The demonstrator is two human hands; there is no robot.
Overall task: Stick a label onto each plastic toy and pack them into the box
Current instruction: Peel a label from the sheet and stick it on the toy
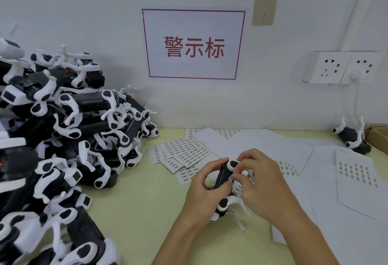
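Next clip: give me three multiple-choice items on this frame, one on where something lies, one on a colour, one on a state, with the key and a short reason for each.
1. Where is the big pile of toys?
A. on the person's left
B. on the right by the sockets
C. inside the cardboard box

2. What colour is the lettering on the wall sign?
A. blue
B. red
C. green

3. What is the left hand doing?
A. lying flat on the table
B. gripping the black and white toy
C. holding a label sheet

Key: 1 A, the heap fills the left of the frame. 2 B, the characters and border are red. 3 B, its fingers curl round the toy's black body while the right hand pinches a label at it.
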